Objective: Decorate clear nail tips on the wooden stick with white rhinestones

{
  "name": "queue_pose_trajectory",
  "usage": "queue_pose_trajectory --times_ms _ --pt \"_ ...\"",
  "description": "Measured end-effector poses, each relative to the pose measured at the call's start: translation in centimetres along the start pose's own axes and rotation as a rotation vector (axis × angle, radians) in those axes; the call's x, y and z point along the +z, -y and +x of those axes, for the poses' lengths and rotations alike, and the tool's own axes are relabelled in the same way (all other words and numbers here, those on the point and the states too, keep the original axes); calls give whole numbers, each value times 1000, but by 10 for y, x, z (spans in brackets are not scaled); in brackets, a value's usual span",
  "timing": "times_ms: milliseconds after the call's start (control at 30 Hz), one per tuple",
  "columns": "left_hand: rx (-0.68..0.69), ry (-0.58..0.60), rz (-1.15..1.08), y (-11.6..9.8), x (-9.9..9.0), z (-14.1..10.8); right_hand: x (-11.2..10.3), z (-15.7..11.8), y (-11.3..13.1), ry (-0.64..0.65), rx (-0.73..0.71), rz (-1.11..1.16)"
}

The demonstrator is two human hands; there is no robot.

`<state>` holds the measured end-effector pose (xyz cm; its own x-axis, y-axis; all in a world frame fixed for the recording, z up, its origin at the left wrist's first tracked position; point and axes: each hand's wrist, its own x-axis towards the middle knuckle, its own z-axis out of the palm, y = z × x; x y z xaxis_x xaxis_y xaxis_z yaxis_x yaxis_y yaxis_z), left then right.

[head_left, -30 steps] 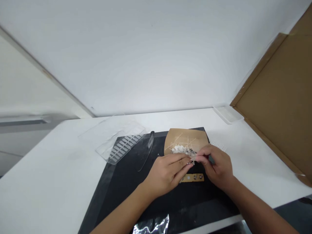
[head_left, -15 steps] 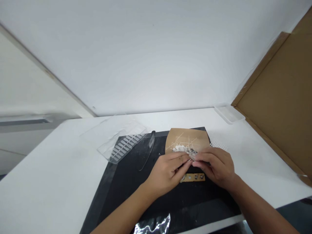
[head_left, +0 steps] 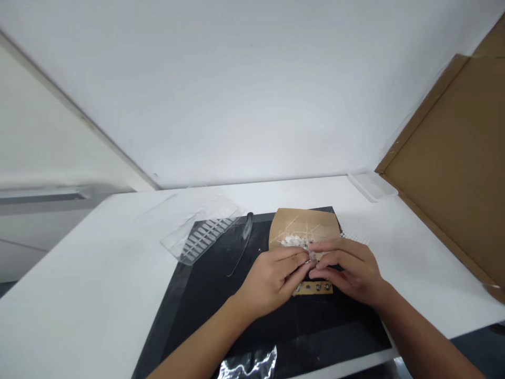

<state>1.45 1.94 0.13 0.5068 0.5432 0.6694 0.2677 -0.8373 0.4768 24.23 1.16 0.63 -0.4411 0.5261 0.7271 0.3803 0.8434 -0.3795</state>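
Note:
My left hand point(head_left: 272, 273) is closed in a pinch on a small shiny piece at its fingertips, too small to name. Facing it, my right hand point(head_left: 351, 266) has its fingers bent around the same spot, touching a small clear piece point(head_left: 313, 257). Both hands are over the front part of a brown sheet point(head_left: 327, 223), which bears a heap of white bits point(head_left: 291, 240) and thin pale sticks. Just below the fingers, a tan strip point(head_left: 313, 288) with small round metal parts lies on the black mat point(head_left: 213, 300).
Left of the hands are a dark curved tool point(head_left: 246, 231) and a clear tray with slots point(head_left: 205, 237). A white mesh piece point(head_left: 355, 235) lies beyond my right hand. At the back right are a translucent box point(head_left: 373, 187) and a cardboard panel point(head_left: 453, 168).
My right hand's fingers have shifted and spread a little around the small clear piece, with the index finger raised. My left hand has hardly moved.

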Motion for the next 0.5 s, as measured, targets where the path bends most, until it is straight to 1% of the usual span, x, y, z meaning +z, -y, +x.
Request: queue_pose_trajectory --times_ms 167,267,400,500 --pt "8 -4 -14 -1 -1 2 -1 -2 -1 17 -67 -74" --pt "12 -6 -13 0 -1 1 -1 -2 0 16 -65 -91" --pt "6 6 -15 2 0 0 -1 -2 0 11 -62 -42" --pt "4 15 -1 2 0 0 0 -1 1 -13 -16 -23"
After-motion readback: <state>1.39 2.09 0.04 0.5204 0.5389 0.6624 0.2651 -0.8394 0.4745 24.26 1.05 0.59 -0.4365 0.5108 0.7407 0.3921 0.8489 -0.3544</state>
